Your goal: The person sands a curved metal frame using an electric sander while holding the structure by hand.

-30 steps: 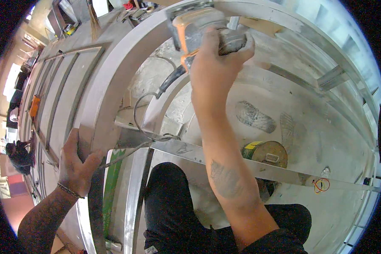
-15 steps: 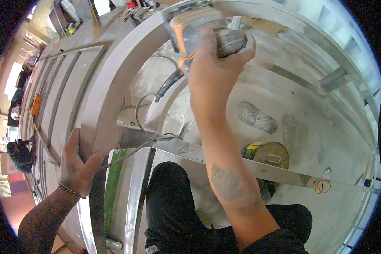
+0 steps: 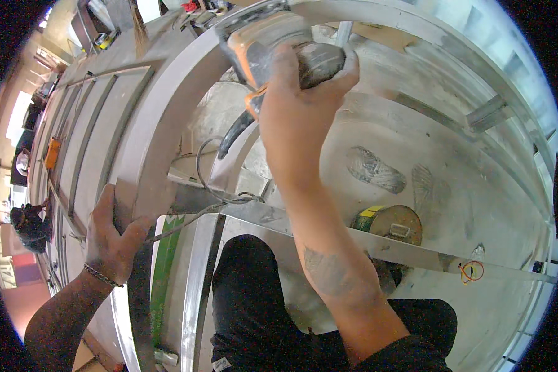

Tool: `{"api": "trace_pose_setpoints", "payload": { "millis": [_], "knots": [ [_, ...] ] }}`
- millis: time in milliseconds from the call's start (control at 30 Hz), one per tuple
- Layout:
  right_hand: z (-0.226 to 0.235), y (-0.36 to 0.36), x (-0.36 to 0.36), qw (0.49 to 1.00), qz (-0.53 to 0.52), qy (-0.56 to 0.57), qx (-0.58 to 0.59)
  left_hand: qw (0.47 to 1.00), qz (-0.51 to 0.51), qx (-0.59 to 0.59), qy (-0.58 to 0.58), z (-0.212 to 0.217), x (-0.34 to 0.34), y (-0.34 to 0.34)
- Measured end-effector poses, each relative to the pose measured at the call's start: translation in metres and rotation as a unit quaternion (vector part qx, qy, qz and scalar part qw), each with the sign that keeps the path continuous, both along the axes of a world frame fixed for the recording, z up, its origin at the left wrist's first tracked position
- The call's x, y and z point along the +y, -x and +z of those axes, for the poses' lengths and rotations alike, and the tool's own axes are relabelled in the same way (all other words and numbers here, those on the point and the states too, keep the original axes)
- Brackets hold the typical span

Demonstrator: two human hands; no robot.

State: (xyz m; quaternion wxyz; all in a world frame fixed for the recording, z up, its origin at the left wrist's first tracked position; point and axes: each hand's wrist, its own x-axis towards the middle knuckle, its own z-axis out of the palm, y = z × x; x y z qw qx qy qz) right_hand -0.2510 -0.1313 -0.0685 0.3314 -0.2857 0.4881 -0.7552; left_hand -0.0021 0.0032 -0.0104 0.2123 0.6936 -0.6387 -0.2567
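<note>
A power sander (image 3: 270,40), grey and orange, is in my right hand (image 3: 304,93), whose fingers and thumb wrap its dark rounded grip. The sander's base rests on the far part of a curved pale metal frame bar (image 3: 149,124). From the sander's rear a black cord sleeve (image 3: 234,137) hangs down, and the grey cord (image 3: 199,167) loops beside the bar. My left hand (image 3: 113,239) grips the near part of the same bar, thumb on one side and fingers on the other. Part of the left fingers is hidden by the bar.
A metal crossbar (image 3: 266,217) runs over my knees, with a round tin (image 3: 395,224) behind it. An orange wire loop (image 3: 471,271) hangs at its right. A slatted metal frame (image 3: 99,124) lies at left; a broom (image 3: 139,28) stands farther back. A green strip (image 3: 166,273) lies below the bar.
My right hand has slid the sander a little to the left along the curved bar, the cord sleeve following. My left hand has barely moved.
</note>
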Motion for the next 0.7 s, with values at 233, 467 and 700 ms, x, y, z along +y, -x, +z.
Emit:
{"api": "trace_pose_setpoints", "payload": {
  "millis": [233,467,700],
  "knots": [
    [-0.007,0.003,-0.012,0.998,-0.022,0.019,0.055,0.998,0.018,-0.037,0.051,-0.004,0.001,-0.001],
    [0.005,0.022,-0.029,0.997,-0.067,-0.001,0.025,1.0,0.005,-0.024,0.015,0.002,0.002,0.002],
    [0.01,0.031,-0.04,0.994,-0.107,0.023,-0.002,0.999,-0.009,-0.047,0.022,0.005,0.0,0.003]
  ]
}}
